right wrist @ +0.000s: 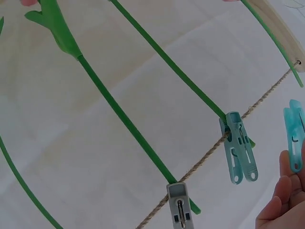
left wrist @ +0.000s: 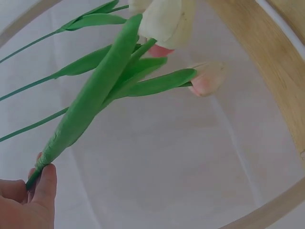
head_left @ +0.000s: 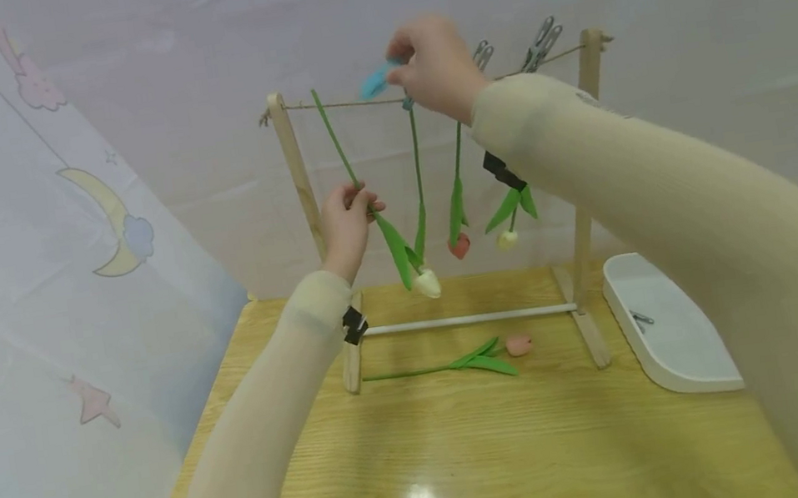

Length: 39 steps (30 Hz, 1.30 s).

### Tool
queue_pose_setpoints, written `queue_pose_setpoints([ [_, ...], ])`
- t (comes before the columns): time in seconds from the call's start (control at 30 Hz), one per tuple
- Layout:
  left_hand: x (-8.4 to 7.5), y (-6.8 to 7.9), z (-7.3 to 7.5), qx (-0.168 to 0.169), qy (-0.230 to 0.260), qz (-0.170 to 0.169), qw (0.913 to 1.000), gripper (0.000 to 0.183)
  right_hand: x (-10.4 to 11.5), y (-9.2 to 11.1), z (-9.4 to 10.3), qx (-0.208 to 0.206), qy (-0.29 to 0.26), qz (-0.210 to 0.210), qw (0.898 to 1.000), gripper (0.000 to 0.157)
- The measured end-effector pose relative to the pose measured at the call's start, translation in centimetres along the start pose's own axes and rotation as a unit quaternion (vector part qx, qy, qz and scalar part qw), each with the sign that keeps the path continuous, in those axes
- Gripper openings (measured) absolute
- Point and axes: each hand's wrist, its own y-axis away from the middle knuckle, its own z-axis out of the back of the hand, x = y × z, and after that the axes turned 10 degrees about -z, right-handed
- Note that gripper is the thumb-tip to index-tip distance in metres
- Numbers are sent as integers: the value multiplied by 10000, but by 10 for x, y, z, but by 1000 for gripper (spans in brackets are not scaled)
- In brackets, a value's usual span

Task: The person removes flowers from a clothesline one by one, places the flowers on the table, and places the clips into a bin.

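White tulip [left wrist: 95,100]: bloom down, stem pinched lightly in the left hand [head_left: 345,231], its tip near the string [right wrist: 262,99].
Blue clothespin [head_left: 375,83]: pinched by the right hand [head_left: 438,63], also near the string.
Pegged tulips [head_left: 459,247]: 3, with this 1 apparently being hung alongside.
Next move: likely stem against string, clothespin squeezed over both.

The left sleeve [head_left: 264,435] and right sleeve [head_left: 664,189] are long and cream, ending in snug, gathered cuffs at the far end. A faint bluish-grey band tints each near the wrist. A small, angular black block [head_left: 354,325] sits right of the left wrist; another black piece [head_left: 504,170] shows beside the right sleeve, whose far edge bears small dark marks [head_left: 591,99]. Both hands are bare.
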Motion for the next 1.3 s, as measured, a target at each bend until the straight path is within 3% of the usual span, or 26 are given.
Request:
queue_pose_setpoints([
  [0.23,7,6,9,-225,329,85,9992,24,-11,12,3,-41,-99,156,9998,34],
  [0.47,15,18,17,-381,516,191,9978,24,-29,31,3,-370,-800,405,9953,33],
  [0.67,26,28,22,-685,1054,503,9908,23,-46,49,2,-457,-1101,212,9926,35],
  [0.93,40,44,24,-960,1693,835,9773,7,-62,64,-3,-419,-1310,-225,9902,37],
  [1.1,41,49,22,-1100,1900,943,9710,4,-71,69,-7,-569,-1598,-13,9855,35],
  [1.3,41,53,19,-1100,1875,939,9716,7,-80,77,-11,-657,-1696,15,9833,32],
])
